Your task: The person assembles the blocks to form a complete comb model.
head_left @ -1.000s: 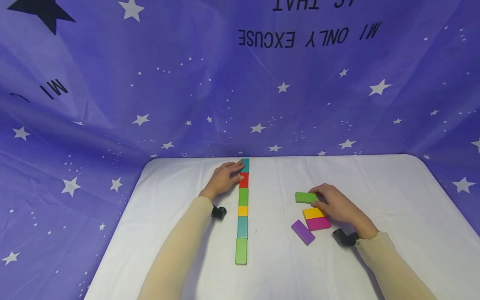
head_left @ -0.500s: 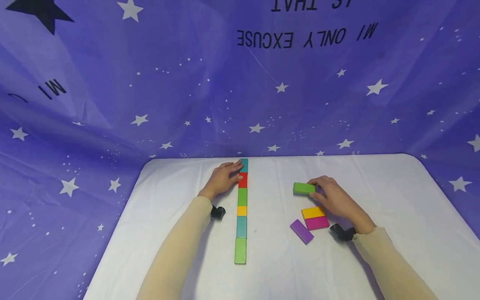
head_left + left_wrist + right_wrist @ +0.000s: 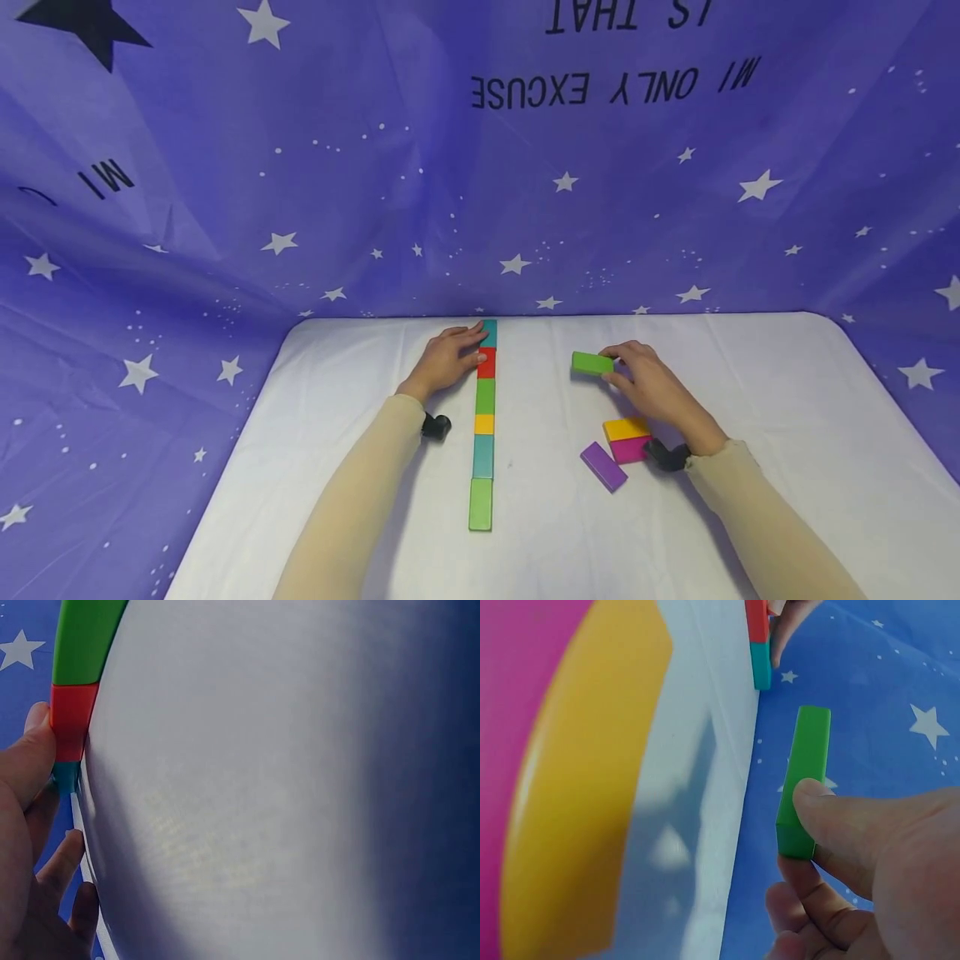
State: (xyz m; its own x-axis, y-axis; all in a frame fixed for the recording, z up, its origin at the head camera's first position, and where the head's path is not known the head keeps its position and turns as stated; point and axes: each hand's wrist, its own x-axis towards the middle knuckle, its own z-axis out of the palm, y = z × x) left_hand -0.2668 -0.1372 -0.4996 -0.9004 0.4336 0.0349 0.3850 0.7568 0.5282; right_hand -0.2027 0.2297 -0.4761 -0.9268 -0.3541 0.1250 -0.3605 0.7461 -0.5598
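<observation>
In the head view a row of coloured wooden blocks [image 3: 483, 457] runs from the table's far edge toward the front. My left hand [image 3: 442, 363] lies at the far end, fingers extended against the teal block [image 3: 490, 333] and thumb touching the red block [image 3: 487, 363]. The left wrist view shows that thumb on the red block's side [image 3: 73, 720]. My right hand [image 3: 647, 379] pinches a green block [image 3: 591, 363] by its right end between thumb and fingers. In the right wrist view the green block [image 3: 806, 780] hangs above the table, casting a shadow.
Near the right wrist, a yellow block [image 3: 626, 429] and a magenta block [image 3: 627, 451] lie side by side on the white table [image 3: 555, 533]. Next to them is a slanted purple block [image 3: 603, 467]. A blue star-patterned cloth [image 3: 570, 225] rises behind the table.
My right hand has lifted the green block off the table beside the yellow one and carried it away and leftward. The left hand has stayed at the row's far end.
</observation>
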